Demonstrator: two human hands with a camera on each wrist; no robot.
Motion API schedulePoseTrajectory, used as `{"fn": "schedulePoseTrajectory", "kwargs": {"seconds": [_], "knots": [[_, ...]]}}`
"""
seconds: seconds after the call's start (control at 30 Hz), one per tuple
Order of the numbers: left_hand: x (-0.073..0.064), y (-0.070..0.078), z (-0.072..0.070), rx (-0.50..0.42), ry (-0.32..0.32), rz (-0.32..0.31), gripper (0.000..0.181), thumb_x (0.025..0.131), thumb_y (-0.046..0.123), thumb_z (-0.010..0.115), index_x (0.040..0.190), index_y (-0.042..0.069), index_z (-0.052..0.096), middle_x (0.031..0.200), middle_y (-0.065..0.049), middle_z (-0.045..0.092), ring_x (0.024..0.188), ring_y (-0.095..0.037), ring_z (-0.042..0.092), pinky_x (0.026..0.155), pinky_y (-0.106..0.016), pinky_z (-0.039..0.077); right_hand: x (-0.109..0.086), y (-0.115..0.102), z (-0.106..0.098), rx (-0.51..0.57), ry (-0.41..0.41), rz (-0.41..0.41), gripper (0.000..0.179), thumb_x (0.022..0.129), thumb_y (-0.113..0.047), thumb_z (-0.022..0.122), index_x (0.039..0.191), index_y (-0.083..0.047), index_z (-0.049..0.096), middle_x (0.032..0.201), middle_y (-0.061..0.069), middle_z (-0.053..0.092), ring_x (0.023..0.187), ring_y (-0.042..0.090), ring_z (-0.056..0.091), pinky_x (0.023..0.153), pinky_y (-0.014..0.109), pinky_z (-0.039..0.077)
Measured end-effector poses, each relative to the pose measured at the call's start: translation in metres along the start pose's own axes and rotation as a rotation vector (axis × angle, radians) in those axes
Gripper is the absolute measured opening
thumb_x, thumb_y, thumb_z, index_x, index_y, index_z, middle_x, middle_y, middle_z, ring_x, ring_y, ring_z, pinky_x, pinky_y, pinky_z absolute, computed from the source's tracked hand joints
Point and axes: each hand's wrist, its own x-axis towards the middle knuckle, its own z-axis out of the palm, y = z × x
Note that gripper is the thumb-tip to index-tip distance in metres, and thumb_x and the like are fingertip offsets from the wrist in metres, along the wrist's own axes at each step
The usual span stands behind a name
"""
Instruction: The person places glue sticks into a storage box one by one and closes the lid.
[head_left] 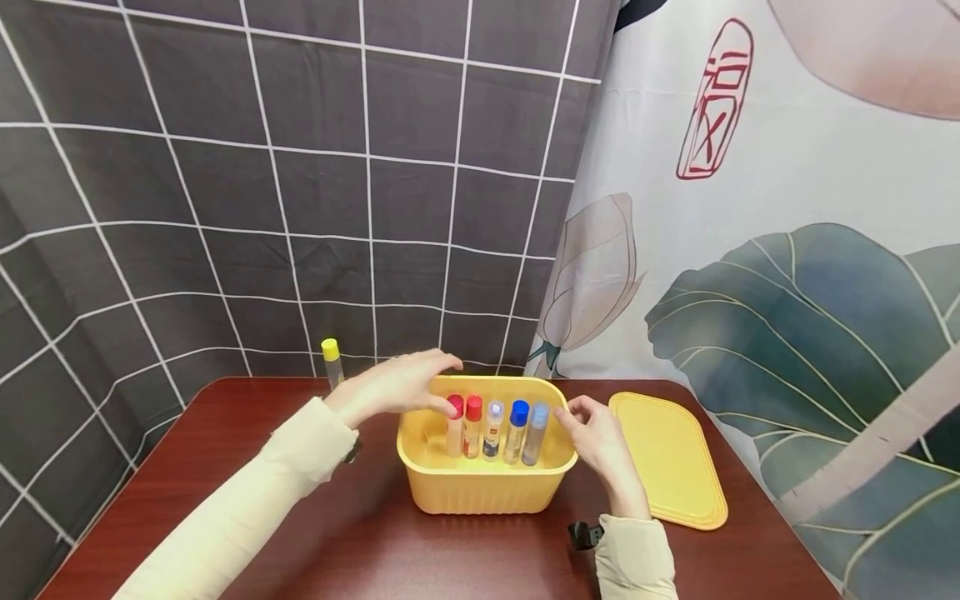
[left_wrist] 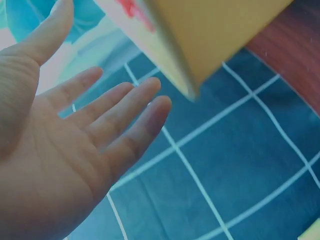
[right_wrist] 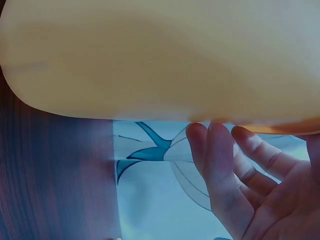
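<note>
Left hand (head_left: 401, 385): fingers spread and straight, holding nothing, above the left end of the bin
Right hand (head_left: 600, 433): fingers lightly pinching the bin's right rim
Yellow bin (head_left: 487, 493): between both hands' fingers, upright on the desk (head_left: 352, 525)
Magenta-capped tube (head_left: 454, 437): inside the bin, just beside the left thumb; contact unclear
Red-capped tube (head_left: 472, 433), white-capped tube (head_left: 492, 433), dark-blue-capped tube (head_left: 515, 435): upright in a row between the two hands' fingers
Light-blue-capped tube (head_left: 535, 437): row's end, near the right fingers
Yellow-capped tube (head_left: 332, 363): outside the bin, left of the left fingers
Yellow lid (head_left: 667, 458): flat, right of the right fingers
</note>
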Motion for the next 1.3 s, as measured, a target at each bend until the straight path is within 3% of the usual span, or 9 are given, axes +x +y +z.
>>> {"fn": "schedulePoseTrajectory", "kwargs": {"seconds": [0.27, 0.37, 0.5, 0.57, 0.67, 0.73, 0.8, 1.1, 1.3], "knots": [[-0.019, -0.03, -0.022, -0.01, 0.124, -0.06, 0.077, 0.079, 0.051, 0.077, 0.14, 0.014, 0.049, 0.137, -0.01, 0.052, 0.12, -0.029, 0.055, 0.096, -0.053, 0.045, 0.001, -0.002, 0.0, -0.004, -0.001, 0.004, 0.019, 0.094, -0.023, 0.066, 0.094, -0.004, 0.064, 0.073, 0.006, 0.052, 0.068, 0.021, 0.051, 0.057, 0.029, 0.044], [-0.027, -0.043, -0.029, -0.073, 0.14, -0.119, 0.08, 0.079, 0.049, 0.078, 0.144, 0.016, 0.045, 0.141, -0.012, 0.047, 0.105, -0.03, 0.062, 0.072, -0.048, 0.056, 0.001, -0.004, 0.0, 0.004, -0.006, -0.004, 0.019, 0.094, -0.023, 0.066, 0.094, -0.004, 0.064, 0.073, 0.007, 0.052, 0.068, 0.021, 0.051, 0.057, 0.029, 0.044], [-0.033, -0.06, -0.038, -0.148, 0.129, -0.179, 0.084, 0.079, 0.048, 0.078, 0.147, 0.017, 0.039, 0.143, -0.013, 0.04, 0.065, -0.025, 0.065, 0.041, -0.037, 0.051, 0.003, -0.003, 0.0, 0.006, 0.0, -0.013, 0.019, 0.094, -0.023, 0.067, 0.094, -0.004, 0.064, 0.073, 0.006, 0.052, 0.068, 0.021, 0.051, 0.058, 0.03, 0.043], [-0.035, -0.068, -0.04, -0.129, 0.133, -0.179, 0.086, 0.08, 0.048, 0.078, 0.147, 0.014, 0.038, 0.144, -0.016, 0.039, 0.061, -0.026, 0.065, 0.057, -0.041, 0.056, 0.003, -0.003, 0.0, 0.003, 0.003, -0.009, 0.019, 0.094, -0.023, 0.067, 0.094, -0.004, 0.064, 0.073, 0.006, 0.052, 0.068, 0.021, 0.051, 0.058, 0.03, 0.043], [-0.036, -0.082, -0.042, -0.074, 0.169, -0.163, 0.084, 0.082, 0.045, 0.076, 0.146, 0.007, 0.04, 0.143, -0.021, 0.041, 0.095, -0.033, 0.065, 0.089, -0.051, 0.05, 0.003, -0.003, 0.0, 0.0, -0.001, -0.001, 0.019, 0.094, -0.024, 0.066, 0.094, -0.005, 0.065, 0.074, 0.006, 0.052, 0.068, 0.021, 0.051, 0.058, 0.03, 0.043], [-0.037, -0.093, -0.043, -0.039, 0.201, -0.162, 0.081, 0.084, 0.043, 0.075, 0.145, 0.003, 0.041, 0.142, -0.024, 0.043, 0.117, -0.039, 0.054, 0.1, -0.056, 0.039, 0.002, -0.004, 0.0, 0.001, -0.001, 0.002, 0.019, 0.094, -0.024, 0.066, 0.094, -0.005, 0.065, 0.074, 0.006, 0.052, 0.069, 0.021, 0.051, 0.058, 0.03, 0.043], [-0.038, -0.104, -0.044, -0.035, 0.223, -0.18, 0.079, 0.085, 0.04, 0.074, 0.144, 0.0, 0.041, 0.141, -0.027, 0.043, 0.127, -0.043, 0.044, 0.101, -0.059, 0.036, 0.001, -0.004, 0.0, 0.003, -0.002, 0.004, 0.019, 0.094, -0.023, 0.066, 0.094, -0.005, 0.065, 0.074, 0.006, 0.052, 0.069, 0.021, 0.051, 0.058, 0.03, 0.043], [-0.045, -0.147, -0.04, -0.086, 0.241, -0.27, 0.075, 0.09, 0.033, 0.07, 0.141, -0.01, 0.036, 0.135, -0.037, 0.043, 0.124, -0.05, 0.042, 0.1, -0.061, 0.035, 0.0, -0.002, 0.001, 0.011, 0.001, 0.006, 0.019, 0.094, -0.023, 0.067, 0.094, -0.004, 0.065, 0.073, 0.006, 0.051, 0.068, 0.021, 0.051, 0.057, 0.03, 0.043], [-0.048, -0.161, -0.03, -0.197, 0.262, -0.304, 0.073, 0.093, 0.031, 0.067, 0.141, -0.011, 0.033, 0.13, -0.038, 0.046, 0.114, -0.049, 0.052, 0.094, -0.057, 0.041, 0.0, -0.002, 0.0, 0.009, 0.0, 0.015, 0.019, 0.094, -0.024, 0.066, 0.095, -0.004, 0.065, 0.074, 0.007, 0.052, 0.069, 0.021, 0.051, 0.058, 0.03, 0.043]]}}
